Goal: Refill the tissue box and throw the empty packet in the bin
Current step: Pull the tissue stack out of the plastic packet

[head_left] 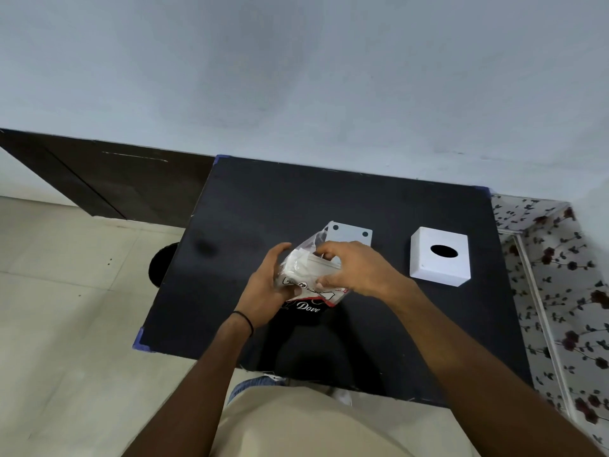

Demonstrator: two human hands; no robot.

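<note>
Tissue packet [306, 278]: clear plastic, held above black table [362, 199], clasped from the left by left hand [267, 288]; right hand [352, 272] pinching white tissue stack [321, 262] inside. White tissue box [440, 260]: upright, well right. Flat white panel [351, 232]: just behind packet.

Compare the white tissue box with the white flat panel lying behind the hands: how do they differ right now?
The tissue box is a raised cube; the flat panel lies thin on the black table. The tissue box has one dark oval opening on top; the flat panel shows two small round holes near its far corners. The tissue box stands in full view to the right; the flat panel is partly hidden behind the tissue packet. Both are plain white and untouched.
</note>
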